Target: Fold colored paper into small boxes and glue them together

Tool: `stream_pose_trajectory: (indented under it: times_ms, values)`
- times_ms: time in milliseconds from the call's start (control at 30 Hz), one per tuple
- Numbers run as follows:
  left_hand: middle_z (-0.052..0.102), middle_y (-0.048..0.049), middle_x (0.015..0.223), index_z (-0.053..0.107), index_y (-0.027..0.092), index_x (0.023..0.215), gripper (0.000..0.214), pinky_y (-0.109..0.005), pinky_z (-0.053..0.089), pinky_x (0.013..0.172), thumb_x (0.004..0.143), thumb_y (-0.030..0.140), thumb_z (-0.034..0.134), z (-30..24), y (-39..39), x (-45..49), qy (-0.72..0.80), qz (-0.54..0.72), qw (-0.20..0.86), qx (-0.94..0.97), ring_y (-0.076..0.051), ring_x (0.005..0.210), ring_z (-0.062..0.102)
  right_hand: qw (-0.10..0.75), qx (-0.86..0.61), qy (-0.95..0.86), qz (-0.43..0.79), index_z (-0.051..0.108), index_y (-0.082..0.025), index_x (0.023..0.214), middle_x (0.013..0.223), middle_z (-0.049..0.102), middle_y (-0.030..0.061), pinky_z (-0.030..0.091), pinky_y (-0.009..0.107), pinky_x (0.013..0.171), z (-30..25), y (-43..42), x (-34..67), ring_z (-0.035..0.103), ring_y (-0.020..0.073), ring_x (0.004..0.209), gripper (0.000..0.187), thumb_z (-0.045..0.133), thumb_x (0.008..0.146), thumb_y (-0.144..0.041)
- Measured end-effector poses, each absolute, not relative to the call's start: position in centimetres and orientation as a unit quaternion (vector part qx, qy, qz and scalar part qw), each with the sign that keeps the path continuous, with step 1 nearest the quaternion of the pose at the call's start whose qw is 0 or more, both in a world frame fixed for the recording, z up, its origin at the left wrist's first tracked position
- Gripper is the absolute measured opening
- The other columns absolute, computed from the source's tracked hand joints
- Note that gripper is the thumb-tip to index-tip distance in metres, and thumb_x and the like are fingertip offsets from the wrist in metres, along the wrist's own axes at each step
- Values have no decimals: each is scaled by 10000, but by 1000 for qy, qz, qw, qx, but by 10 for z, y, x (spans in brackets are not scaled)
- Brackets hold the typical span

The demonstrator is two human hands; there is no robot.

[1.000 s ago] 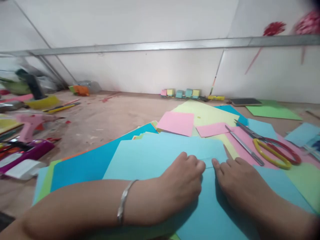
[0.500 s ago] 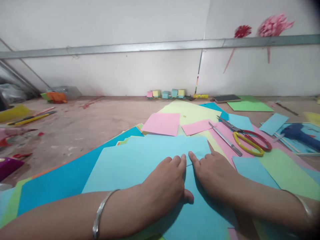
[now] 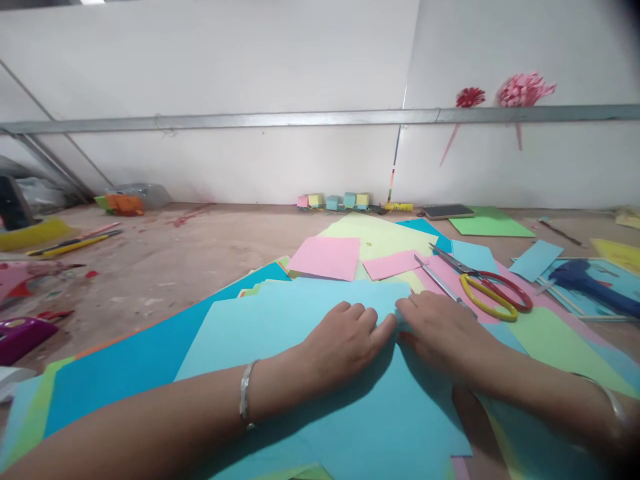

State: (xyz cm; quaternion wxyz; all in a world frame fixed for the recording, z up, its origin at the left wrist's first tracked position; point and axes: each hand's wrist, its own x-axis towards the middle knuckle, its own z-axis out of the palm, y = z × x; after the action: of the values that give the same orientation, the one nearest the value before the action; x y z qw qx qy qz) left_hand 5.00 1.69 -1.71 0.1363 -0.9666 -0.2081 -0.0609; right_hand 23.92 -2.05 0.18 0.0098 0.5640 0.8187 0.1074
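Note:
Large light-blue paper [image 3: 265, 323] lies under both my hands, with several coloured sheets beneath it. My left hand [image 3: 347, 340] is closed, its fingers curled and its thumb and forefinger pinched at the paper near the upper right corner. Right beside it, my right hand [image 3: 443, 327] is closed too, fingers bent and thumb tucked below at the same spot. The hands nearly touch, and the bit of paper between the fingertips is mostly hidden. Just beyond my right hand lie a craft knife [image 3: 437, 277] and scissors [image 3: 487, 287] with one yellow and one red handle.
Pink paper [image 3: 327, 257] and a pale yellow sheet [image 3: 383, 230] lie ahead. A dark blue glue gun [image 3: 590, 280] rests at right. Small paper blocks [image 3: 333, 201] line the wall. At left are a yellow pen-like tool [image 3: 80, 245] and a purple object [image 3: 25, 339].
My left thumb, stretched out before, is drawn in to the forefinger. My right forefinger, pointing before, is curled in, and that hand has shifted slightly right. The view has tilted up.

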Motion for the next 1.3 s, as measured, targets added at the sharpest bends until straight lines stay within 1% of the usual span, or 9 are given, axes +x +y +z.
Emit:
stream_pose_trajectory:
  times_ms: [100, 267, 367, 433, 533, 800, 933, 1133, 1300]
  values:
    - [623, -48, 754, 480, 139, 1226, 353, -296, 420, 573, 893, 77, 383, -21, 21, 46, -252, -123, 101, -955, -192, 645, 555, -90, 561, 821, 49, 583, -164, 723, 756, 582, 40, 262, 268, 581, 2, -14, 247, 512, 171, 718, 96, 591, 818, -154]
    - [672, -42, 858, 497, 177, 1156, 333, -278, 468, 659, 878, 67, 352, -18, 27, 43, -353, -268, -135, -886, -154, 723, 592, -262, 550, 765, -208, 531, -176, 650, 640, 490, -25, 342, 244, 588, 5, -5, 247, 458, 122, 622, 242, 496, 874, -258]
    - [664, -24, 822, 530, 178, 1116, 245, -271, 470, 653, 933, 178, 368, -14, 24, 44, -384, -267, -215, -858, -145, 698, 587, -337, 547, 698, -315, 552, -180, 671, 613, 497, -29, 364, 250, 572, 9, -6, 244, 462, 126, 603, 276, 474, 868, -357]
    - [678, -48, 887, 531, 174, 1175, 305, -299, 486, 689, 912, 326, 503, -13, 21, 44, -386, -262, -200, -861, -175, 769, 616, -364, 546, 676, -336, 565, -177, 674, 607, 498, -27, 368, 253, 565, 11, -8, 243, 465, 129, 599, 304, 476, 861, -400]
    - [693, -100, 1012, 522, 171, 1254, 580, -368, 504, 747, 775, 450, 693, -15, 20, 43, -369, -245, -146, -885, -250, 889, 642, -369, 541, 682, -325, 582, -173, 681, 612, 508, -19, 376, 256, 567, 12, -12, 240, 473, 134, 611, 327, 481, 864, -425]
    - [709, -113, 1101, 567, 179, 1235, 397, -401, 525, 809, 875, 345, 588, -12, 21, 41, -353, -224, -155, -895, -272, 975, 666, -385, 519, 711, -278, 601, -185, 716, 702, 596, -3, 418, 262, 607, 9, -14, 237, 510, 136, 651, 170, 623, 768, -345]
    - [698, -117, 1108, 529, 177, 1287, 425, -435, 518, 835, 875, 269, 581, -18, 24, 40, -339, -247, -128, -899, -271, 994, 653, -395, 519, 698, -297, 637, -176, 819, 737, 628, 8, 438, 259, 608, 10, -15, 236, 538, 141, 668, 193, 578, 816, -360]
    - [693, -134, 1020, 517, 136, 1287, 414, -455, 522, 763, 896, 272, 532, -25, 26, 38, -305, -250, -94, -914, -291, 917, 652, -392, 510, 701, -308, 624, -184, 769, 685, 590, -2, 437, 251, 597, 5, -15, 237, 523, 134, 643, 213, 547, 854, -363]
    - [655, -147, 1198, 475, 162, 1326, 445, -447, 493, 880, 901, 285, 529, -23, 24, 40, -320, -301, -190, -878, -290, 1055, 622, -417, 489, 690, -333, 632, -183, 975, 805, 663, 41, 482, 275, 636, 2, -13, 240, 599, 166, 717, 290, 510, 886, -430]
